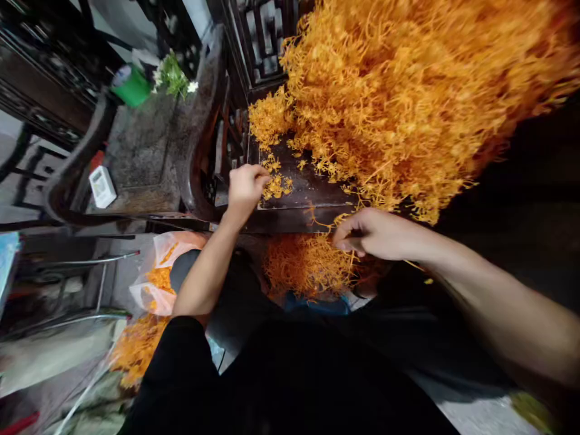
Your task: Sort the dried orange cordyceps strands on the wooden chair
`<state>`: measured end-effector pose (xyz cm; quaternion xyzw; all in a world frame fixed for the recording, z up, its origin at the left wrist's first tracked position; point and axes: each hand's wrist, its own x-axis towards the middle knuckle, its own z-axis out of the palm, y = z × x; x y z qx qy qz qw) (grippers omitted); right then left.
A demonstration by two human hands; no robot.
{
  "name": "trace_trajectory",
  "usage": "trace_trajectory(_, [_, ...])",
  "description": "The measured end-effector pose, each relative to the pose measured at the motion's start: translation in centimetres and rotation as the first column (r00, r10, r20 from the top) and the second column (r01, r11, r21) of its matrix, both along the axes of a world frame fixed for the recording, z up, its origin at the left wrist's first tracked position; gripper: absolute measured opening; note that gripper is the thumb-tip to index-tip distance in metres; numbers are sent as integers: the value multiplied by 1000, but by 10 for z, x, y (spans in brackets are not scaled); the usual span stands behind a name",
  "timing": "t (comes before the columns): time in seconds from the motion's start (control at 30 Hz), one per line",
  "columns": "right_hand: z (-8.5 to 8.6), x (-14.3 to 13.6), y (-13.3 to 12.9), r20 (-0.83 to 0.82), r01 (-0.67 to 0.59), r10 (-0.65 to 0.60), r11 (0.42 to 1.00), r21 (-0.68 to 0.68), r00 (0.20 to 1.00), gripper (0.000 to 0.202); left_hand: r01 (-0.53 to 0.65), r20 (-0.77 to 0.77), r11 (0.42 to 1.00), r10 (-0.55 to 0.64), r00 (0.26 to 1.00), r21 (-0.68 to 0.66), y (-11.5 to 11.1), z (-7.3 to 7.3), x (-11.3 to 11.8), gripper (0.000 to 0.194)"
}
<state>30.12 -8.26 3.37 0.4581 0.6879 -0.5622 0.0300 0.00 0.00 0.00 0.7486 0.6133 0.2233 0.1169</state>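
A big heap of orange, stringy plant pieces covers the dark wooden seat. My left hand is closed at the seat's left side, beside a few small orange pieces; what its fingers hold, if anything, is hidden. Near the seat's front edge, my right hand is pinched on an orange stem, with thin strands showing at the fingertips and below the wrist. Under that edge, between my legs, lies a pile of orange strands in a blue container.
To the left stands a dark wooden armchair bearing a green roll, white-flowered greenery and a white device. A plastic bag with orange pieces is by my left leg. Metal bars stand at lower left.
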Motion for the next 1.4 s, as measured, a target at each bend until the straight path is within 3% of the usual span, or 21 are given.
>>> trace_trajectory(0.13, [-13,-1,0,-84,25,-25,1000,-3,996,20,-24,11,995,26,1000,-97,5,-28,21,29])
trace_trajectory(0.23, [-17,-1,2,-131,107,-108,994,-13,986,26,-43,15,989,45,999,-142,7,-35,24,44])
trace_trajectory(0.4, [-18,-1,7,-151,204,-203,979,-11,967,36,-32,206,996,49,977,-85,11,-29,17,64])
trace_trajectory(0.53, [-18,-1,9,-149,216,-212,976,11,966,35,-27,202,998,38,979,-54,11,-28,11,74])
trace_trajectory(0.7, [-18,-1,10,-141,213,-209,977,12,968,30,-38,217,993,62,974,-114,10,-27,7,58])
trace_trajectory(0.87, [-14,-5,10,-193,232,-221,972,37,956,30,91,290,986,-47,956,-142,-15,0,20,46])
trace_trajectory(0.93, [-13,-8,8,-228,235,-216,970,59,949,32,248,374,930,-136,917,-270,-35,12,33,40])
trace_trajectory(1.0, [-12,-12,7,-254,234,-208,969,79,945,33,428,455,812,-230,860,-398,-54,18,47,39])
trace_trajectory(1.07, [-13,-15,4,-259,238,-211,968,77,943,32,520,506,742,-282,815,-424,-67,19,56,32])
trace_trajectory(1.13, [-14,-14,3,-237,244,-226,969,48,945,31,504,454,768,-314,834,-395,-69,17,56,22])
trace_trajectory(1.17, [-14,-11,2,-210,247,-236,968,30,949,29,438,361,820,-308,880,-368,-67,17,51,18])
trace_trajectory(1.23, [-13,-4,2,-129,253,-250,967,5,960,27,194,70,943,-182,981,-270,-57,19,34,16])
trace_trajectory(1.3, [-10,4,3,-60,266,-265,964,14,963,27,-51,-155,992,32,987,-119,-47,26,16,16])
trace_trajectory(1.33, [-8,8,3,-44,261,-260,965,18,965,28,-89,-176,993,74,981,-78,-43,31,10,16])
trace_trajectory(1.37, [-6,9,3,-42,241,-240,970,22,970,29,-38,-139,997,28,990,-68,-42,36,8,15])
trace_trajectory(1.4, [-5,10,2,-47,202,-200,979,30,979,28,92,-63,993,-97,993,-77,-42,41,8,14])
